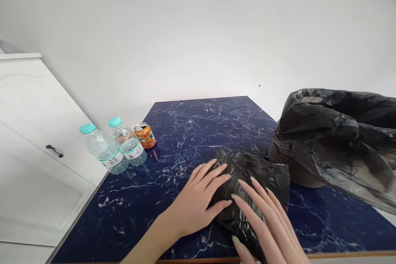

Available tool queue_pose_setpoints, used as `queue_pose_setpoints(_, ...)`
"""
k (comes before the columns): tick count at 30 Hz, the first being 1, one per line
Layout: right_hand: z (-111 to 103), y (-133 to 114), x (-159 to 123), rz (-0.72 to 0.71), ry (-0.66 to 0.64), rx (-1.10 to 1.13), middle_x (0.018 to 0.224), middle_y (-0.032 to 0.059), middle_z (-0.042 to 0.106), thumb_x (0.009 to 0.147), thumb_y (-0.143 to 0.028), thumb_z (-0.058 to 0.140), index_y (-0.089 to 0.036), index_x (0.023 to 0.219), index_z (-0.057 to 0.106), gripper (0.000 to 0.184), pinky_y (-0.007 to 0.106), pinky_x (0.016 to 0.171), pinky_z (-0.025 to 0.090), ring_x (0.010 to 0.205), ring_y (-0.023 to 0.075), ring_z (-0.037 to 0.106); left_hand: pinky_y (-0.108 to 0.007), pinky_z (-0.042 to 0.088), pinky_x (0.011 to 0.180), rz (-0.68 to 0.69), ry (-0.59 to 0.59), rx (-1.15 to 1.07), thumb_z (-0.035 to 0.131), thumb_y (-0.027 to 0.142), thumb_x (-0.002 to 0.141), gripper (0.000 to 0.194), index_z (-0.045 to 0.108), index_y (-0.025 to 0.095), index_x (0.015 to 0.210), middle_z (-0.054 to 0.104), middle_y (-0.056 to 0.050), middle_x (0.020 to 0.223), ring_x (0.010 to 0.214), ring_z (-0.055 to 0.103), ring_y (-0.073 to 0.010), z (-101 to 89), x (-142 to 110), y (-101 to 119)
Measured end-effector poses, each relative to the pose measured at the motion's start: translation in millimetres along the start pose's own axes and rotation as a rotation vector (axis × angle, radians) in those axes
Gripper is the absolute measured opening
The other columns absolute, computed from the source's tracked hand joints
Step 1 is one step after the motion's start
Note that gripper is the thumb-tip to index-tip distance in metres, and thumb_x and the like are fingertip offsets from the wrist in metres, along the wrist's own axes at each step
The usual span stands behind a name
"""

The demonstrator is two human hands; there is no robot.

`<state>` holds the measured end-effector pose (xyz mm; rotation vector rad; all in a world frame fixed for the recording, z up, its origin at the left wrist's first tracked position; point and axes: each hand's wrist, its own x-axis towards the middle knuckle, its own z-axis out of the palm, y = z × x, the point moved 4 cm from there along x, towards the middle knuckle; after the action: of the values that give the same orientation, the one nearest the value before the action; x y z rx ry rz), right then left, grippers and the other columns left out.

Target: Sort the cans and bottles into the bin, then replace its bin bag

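Left of black bag (244, 167): bottles (105, 148), can (145, 136); right: bin (305, 179).

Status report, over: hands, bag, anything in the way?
Left hand on black bag, right hand over it. Black bag crumpled, on table. Nearest obstacle: lined bin, right side; two bottles and can off left.

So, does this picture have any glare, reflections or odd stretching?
Head view: white glints streak the crumpled black plastic; head view: the glossy tabletop carries an orange reflection beside the can; head view: the bottles lean outward, probably wide-angle distortion.
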<state>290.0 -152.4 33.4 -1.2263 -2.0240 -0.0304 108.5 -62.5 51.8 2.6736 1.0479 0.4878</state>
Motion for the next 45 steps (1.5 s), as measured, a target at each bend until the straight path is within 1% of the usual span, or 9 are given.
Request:
queue_pose_setpoints(5, 51, 28, 30, 0.063, -0.003, -0.227, 0.178, 0.0159, 0.028, 0.111, -0.048, 0.039, -0.027, 0.177, 0.016, 0.073, 0.083, 0.117, 0.036, 0.160, 0.0497, 0.033, -0.059, 0.019, 0.139, 0.077, -0.138, 0.027, 0.056, 0.032, 0.109, 0.071, 0.025, 0.030, 0.173, 0.034, -0.006, 0.178, 0.169, 0.013, -0.0310, 13.5, 23, -5)
queue_pose_setpoints(11, 96, 80, 46, 0.202, -0.277, -0.319, 0.179, 0.0201, 0.024, 0.113, -0.058, 0.021, -0.017, 0.171, 0.036, 0.073, 0.078, 0.123, 0.027, 0.164, 0.0474, 0.025, -0.057, 0.017, 0.139, -0.031, -0.204, -0.069, 0.053, 0.054, 0.110, 0.073, 0.028, 0.029, 0.173, 0.028, -0.005, 0.180, 0.169, 0.012, -0.0318, 27.2, 37, -48)
queue_pose_setpoints(15, 112, 108, 73, 0.250, -0.434, -0.292, 0.182, 0.0175, 0.013, 0.113, -0.058, 0.017, -0.020, 0.174, 0.027, 0.072, 0.072, 0.129, 0.019, 0.167, 0.0422, 0.015, -0.055, 0.020, 0.139, -0.086, -0.152, -0.125, 0.044, 0.065, 0.110, 0.071, 0.030, 0.033, 0.172, 0.030, -0.001, 0.179, 0.169, 0.016, -0.0294, 21.7, 45, -80)
queue_pose_setpoints(20, 133, 140, 110, 0.273, -0.489, -0.259, 0.183, 0.0140, 0.009, 0.112, -0.064, 0.014, -0.023, 0.175, 0.026, 0.076, 0.065, 0.133, 0.016, 0.169, 0.0370, 0.010, -0.050, 0.026, 0.138, -0.186, -0.008, -0.159, 0.036, 0.063, 0.113, 0.063, 0.038, 0.030, 0.167, 0.038, -0.002, 0.177, 0.167, 0.029, -0.0258, 9.8, 57, -119)
queue_pose_setpoints(28, 146, 193, 166, 0.193, -0.538, -0.218, 0.182, 0.0036, 0.021, 0.112, -0.061, 0.027, -0.030, 0.171, 0.037, 0.067, 0.051, 0.136, 0.016, 0.169, 0.0284, 0.015, -0.051, 0.045, 0.126, -0.314, 0.166, -0.186, 0.034, 0.056, 0.114, 0.050, 0.058, 0.027, 0.147, 0.059, -0.008, 0.161, 0.151, 0.055, -0.0295, 8.1, 60, -160)
queue_pose_setpoints(31, 138, 190, 181, 0.260, -0.468, -0.269, 0.179, 0.0059, 0.030, 0.113, -0.053, 0.022, -0.022, 0.168, 0.044, 0.066, 0.056, 0.136, 0.014, 0.168, 0.0322, 0.017, -0.052, 0.043, 0.128, -0.306, 0.156, -0.179, 0.041, 0.055, 0.113, 0.045, 0.063, 0.026, 0.139, 0.062, -0.008, 0.159, 0.153, 0.052, -0.0301, 12.5, 58, -160)
queue_pose_setpoints(34, 134, 166, 183, 0.379, -0.366, -0.339, 0.177, 0.0132, 0.033, 0.113, -0.051, 0.008, -0.017, 0.168, 0.043, 0.074, 0.068, 0.132, 0.012, 0.167, 0.0406, 0.015, -0.052, 0.041, 0.130, -0.284, 0.149, -0.163, 0.046, 0.053, 0.112, 0.041, 0.065, 0.026, 0.136, 0.062, -0.008, 0.158, 0.156, 0.049, -0.0297, 15.7, 56, -159)
queue_pose_setpoints(39, 158, 135, 167, 0.495, -0.391, -0.365, 0.182, 0.0177, 0.016, 0.108, -0.071, 0.018, -0.032, 0.175, 0.025, 0.077, 0.090, 0.112, 0.022, 0.163, 0.0584, 0.007, -0.055, 0.040, 0.131, -0.251, 0.150, -0.125, 0.050, 0.051, 0.111, 0.038, 0.066, 0.026, 0.135, 0.060, -0.008, 0.161, 0.158, 0.046, -0.0304, 17.4, 52, -157)
queue_pose_setpoints(45, 177, 168, 167, 0.531, -0.447, -0.375, 0.182, 0.0174, 0.013, 0.108, -0.073, 0.019, -0.034, 0.174, 0.026, 0.077, 0.084, 0.120, 0.016, 0.165, 0.0526, 0.012, -0.057, 0.041, 0.131, -0.234, 0.152, -0.094, 0.052, 0.049, 0.111, 0.037, 0.065, 0.027, 0.136, 0.060, -0.008, 0.161, 0.157, 0.047, -0.0307, 17.2, 48, -156)
